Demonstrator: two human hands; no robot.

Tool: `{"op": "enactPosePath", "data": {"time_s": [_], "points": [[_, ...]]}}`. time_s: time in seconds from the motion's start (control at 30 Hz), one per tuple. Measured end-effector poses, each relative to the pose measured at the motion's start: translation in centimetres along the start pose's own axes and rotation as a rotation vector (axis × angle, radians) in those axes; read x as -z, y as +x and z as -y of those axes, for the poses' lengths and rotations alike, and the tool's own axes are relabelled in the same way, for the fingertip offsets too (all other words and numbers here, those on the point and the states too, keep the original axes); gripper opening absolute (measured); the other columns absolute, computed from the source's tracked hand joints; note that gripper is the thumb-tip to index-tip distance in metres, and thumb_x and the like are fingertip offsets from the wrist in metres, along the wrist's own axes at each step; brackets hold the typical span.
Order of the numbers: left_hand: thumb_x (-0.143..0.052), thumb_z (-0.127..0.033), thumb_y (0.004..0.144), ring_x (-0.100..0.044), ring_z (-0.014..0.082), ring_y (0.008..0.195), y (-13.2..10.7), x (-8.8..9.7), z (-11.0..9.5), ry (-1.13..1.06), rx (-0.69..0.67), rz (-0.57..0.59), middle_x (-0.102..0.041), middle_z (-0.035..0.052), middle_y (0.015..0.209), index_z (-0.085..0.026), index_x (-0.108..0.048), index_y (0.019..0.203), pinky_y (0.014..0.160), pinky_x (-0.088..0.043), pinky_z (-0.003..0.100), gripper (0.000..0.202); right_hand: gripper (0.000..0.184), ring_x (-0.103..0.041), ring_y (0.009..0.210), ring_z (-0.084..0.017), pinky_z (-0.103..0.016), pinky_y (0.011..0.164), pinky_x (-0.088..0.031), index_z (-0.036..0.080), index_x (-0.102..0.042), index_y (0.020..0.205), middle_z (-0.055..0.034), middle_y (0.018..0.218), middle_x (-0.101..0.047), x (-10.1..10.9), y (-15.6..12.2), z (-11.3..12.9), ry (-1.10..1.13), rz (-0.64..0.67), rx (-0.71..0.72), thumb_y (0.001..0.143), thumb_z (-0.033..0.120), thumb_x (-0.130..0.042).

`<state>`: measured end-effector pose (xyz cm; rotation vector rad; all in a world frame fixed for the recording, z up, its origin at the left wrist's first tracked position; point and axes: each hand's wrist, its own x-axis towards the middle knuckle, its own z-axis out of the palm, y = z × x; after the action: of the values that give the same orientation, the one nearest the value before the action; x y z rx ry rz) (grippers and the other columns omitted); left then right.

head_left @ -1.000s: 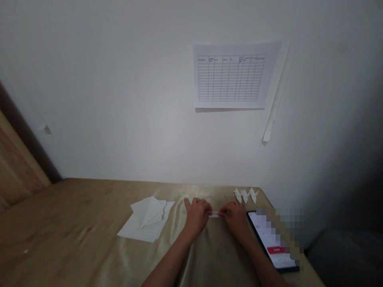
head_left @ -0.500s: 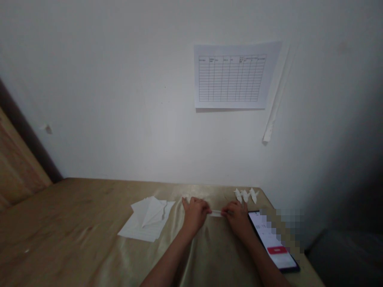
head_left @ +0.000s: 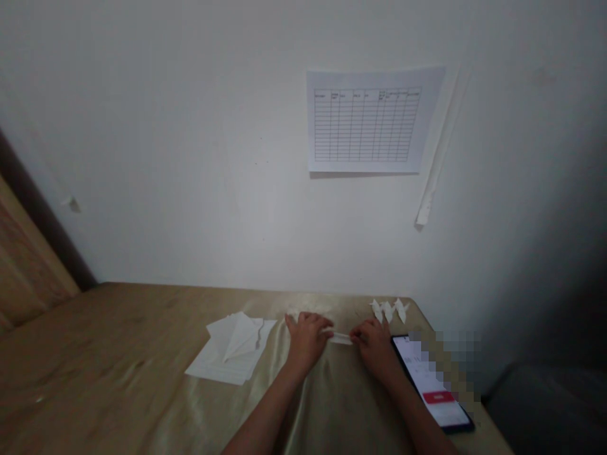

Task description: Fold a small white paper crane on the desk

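Observation:
A small folded strip of white paper [head_left: 340, 339] lies between my hands, low over the cloth-covered table. Its left end is pinched by my left hand [head_left: 307, 338], whose thumb sits apart from the curled fingers or is partly hidden. On the other end, my right hand [head_left: 373, 341] closes its fingertips. Just beyond my right hand stand three small folded paper cranes [head_left: 389, 311] in a row. To the left of my left hand rests a stack of white paper sheets [head_left: 222, 360], with a folded piece of paper [head_left: 243, 338] on top.
A phone [head_left: 429, 379] with a lit screen lies beside my right forearm, near the right table edge. The table wears a shiny gold-brown cloth [head_left: 142, 354]. A printed chart [head_left: 365, 123] hangs on the white wall behind. Wooden furniture [head_left: 28, 253] stands at far left.
Both hands keep their grip on the folded paper strip, with only a slight shift of the fingers. The strip tilts a little more. Everything else stays where it was.

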<state>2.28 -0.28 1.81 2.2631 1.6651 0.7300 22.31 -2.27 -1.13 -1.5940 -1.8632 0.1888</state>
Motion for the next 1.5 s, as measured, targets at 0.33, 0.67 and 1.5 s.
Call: {"op": "enactPosePath", "data": {"time_s": [0.33,0.67,1.5], "points": [[-0.068,-0.030,0.087,-0.054,0.0280,0.119,-0.3,-0.5,-0.8,-0.033,-0.024,0.040,-0.075,0.0003,0.107,-0.033,-0.077,0.089,0.114,-0.002,0.078,0.010,0.022,-0.060,0.104,-0.025,-0.042,0.102,-0.040,0.026,-0.076,0.085,-0.0038,0.091,-0.074,-0.8,0.2,-0.3,0.113,0.014,0.032,0.088,0.024,-0.054],[-0.065,-0.026,0.086,-0.058,0.0273,0.118,0.1,-1.1,-0.6,-0.245,0.129,0.006,-0.077,0.0023,0.109,-0.032,-0.076,0.098,0.114,-0.013,0.077,0.017,0.026,-0.059,0.112,-0.026,-0.040,0.103,-0.045,0.022,-0.074,0.099,-0.0085,0.109,-0.071,-1.8,0.2,-0.9,0.292,-0.016,-0.005,0.084,0.021,-0.053],[-0.075,-0.034,0.079,-0.065,0.0280,0.107,-0.2,-1.6,-1.1,-0.347,0.085,-0.080,-0.079,0.0032,0.099,-0.028,-0.079,0.089,0.117,-0.006,0.074,0.012,0.033,-0.062,0.102,-0.028,-0.043,0.100,-0.043,0.023,-0.073,0.075,-0.0094,0.095,-0.074,-2.1,0.5,-0.8,0.438,-0.123,-0.016,0.083,0.054,-0.065]]}}
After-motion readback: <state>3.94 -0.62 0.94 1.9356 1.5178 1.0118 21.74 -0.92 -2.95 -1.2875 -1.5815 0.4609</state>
